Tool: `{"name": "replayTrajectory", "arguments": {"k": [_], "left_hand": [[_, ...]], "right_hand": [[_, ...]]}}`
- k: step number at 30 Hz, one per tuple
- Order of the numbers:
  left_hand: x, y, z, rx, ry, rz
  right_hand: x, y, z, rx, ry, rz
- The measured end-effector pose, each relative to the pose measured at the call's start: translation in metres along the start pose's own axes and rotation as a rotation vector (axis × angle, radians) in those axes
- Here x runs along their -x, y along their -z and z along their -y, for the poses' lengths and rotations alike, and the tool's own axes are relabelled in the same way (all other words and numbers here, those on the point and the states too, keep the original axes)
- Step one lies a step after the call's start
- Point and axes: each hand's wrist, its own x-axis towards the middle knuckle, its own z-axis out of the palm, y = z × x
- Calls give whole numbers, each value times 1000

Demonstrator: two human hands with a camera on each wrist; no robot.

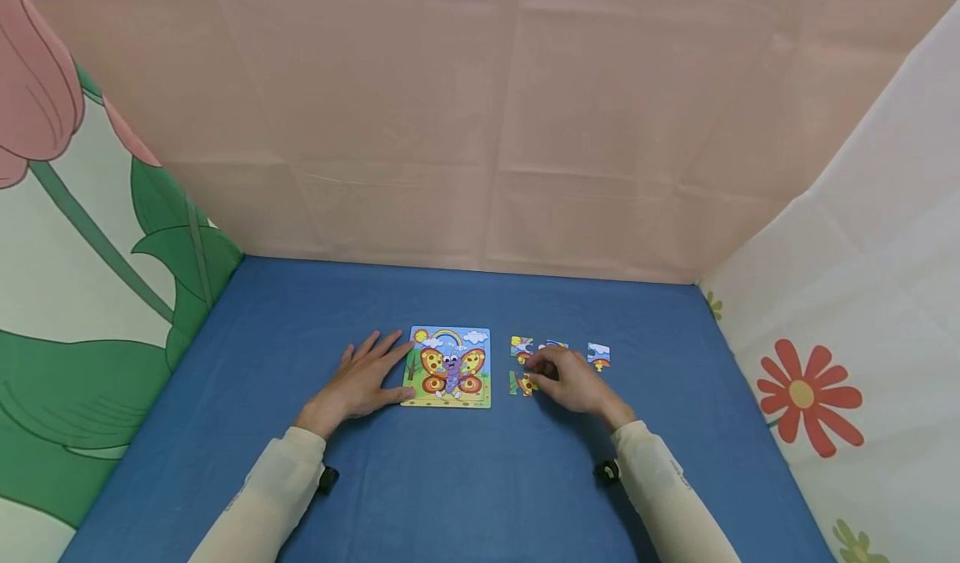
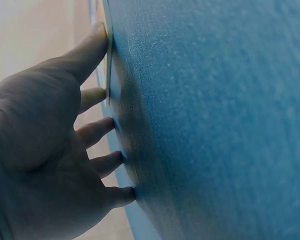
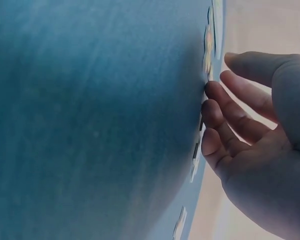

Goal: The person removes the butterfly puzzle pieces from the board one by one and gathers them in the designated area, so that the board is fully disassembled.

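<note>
A butterfly picture puzzle board lies flat on the blue cloth. My left hand is spread at its left side. The thumb and index finger touch the board's edge, and the other fingertips rest on the cloth in the left wrist view. My right hand hovers low over loose puzzle pieces, with loosely bent fingers and the thumb apart from them; no held piece shows. Beside its fingertips lie an upper piece and a lower piece. Another piece is partly hidden behind the hand.
One separate puzzle piece lies to the right of the right hand. The blue cloth covers the table. A beige backdrop rises behind it, with a tulip-print curtain on the left and a flower-print curtain on the right.
</note>
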Motion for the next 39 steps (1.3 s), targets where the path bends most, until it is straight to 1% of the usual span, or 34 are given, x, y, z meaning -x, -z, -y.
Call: {"name": "replayTrajectory", "arguments": {"k": [9,11,16,19,21,27,31,39], "left_hand": [[1,2,-2,3,-5,-7],[2,2,-2,7,-7,-10],[1,2,-2,1,-14,-15],[1,2,-2,-4,-18,-17],[2,2,-2,-5,-20,-18],[3,3,-2,-5,-22,-10],[3,3,-2,-4,-15,-6],[1,2,-3,-2,-5,-1]], "right_hand": [[0,1,6,50,33,-27],[-2,1,10,44,44,-27],[-10,-2,20,25,105,-19],[-18,-6,26,27,145,-11],[-22,-9,30,38,157,0],[-33,-20,44,48,132,54],[-43,-27,52,61,146,68],[-61,-39,70,25,159,106]]}}
